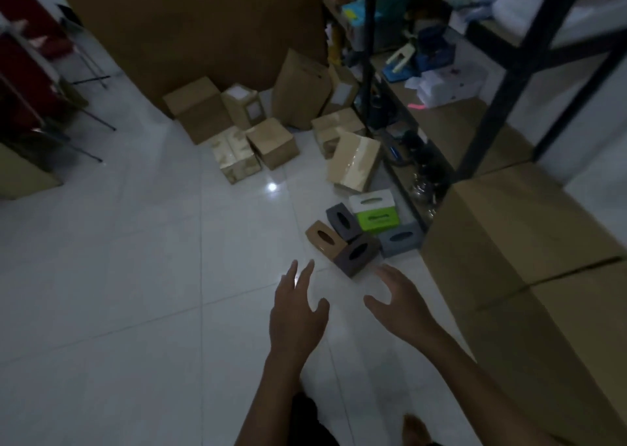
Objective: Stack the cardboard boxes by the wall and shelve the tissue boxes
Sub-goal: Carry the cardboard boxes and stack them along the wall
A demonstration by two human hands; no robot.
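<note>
Several tissue boxes lie in a cluster on the white tiled floor: a tan one, two dark grey ones, a green one, a white one and a blue-grey one. Several cardboard boxes are scattered on the floor further off, near a large brown panel. My left hand and my right hand reach forward over the floor, fingers spread, just short of the tissue boxes. Neither hand holds anything.
A black metal shelf rack with cluttered shelves stands at the right. Two large cardboard boxes are stacked at the near right. Red chairs with thin metal legs stand at the left. My foot shows at the bottom.
</note>
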